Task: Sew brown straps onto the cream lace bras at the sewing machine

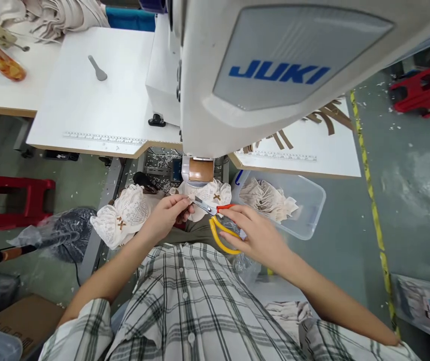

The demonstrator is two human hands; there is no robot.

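My right hand (256, 233) grips a pair of scissors (220, 239) with one red-orange and one yellow handle loop. The blades point left and reach the fingertips of my left hand (169, 213). Those fingertips are pinched together on the edge of a white lace bra (220, 190) with a small brown bow. Just what part lies between the fingers is too small to make out. To the left of my left wrist hangs another lace bra piece (115, 218) with a brown bow; whether the two pieces are joined is hidden.
Above my hands stands a white JUKI sewing machine (275, 75) on a white table (105, 110). A clear bin (308, 210) with beige fabric is at right. Brown strips (327, 120) lie on the table's right side. Red stools (45, 200) stand nearby.
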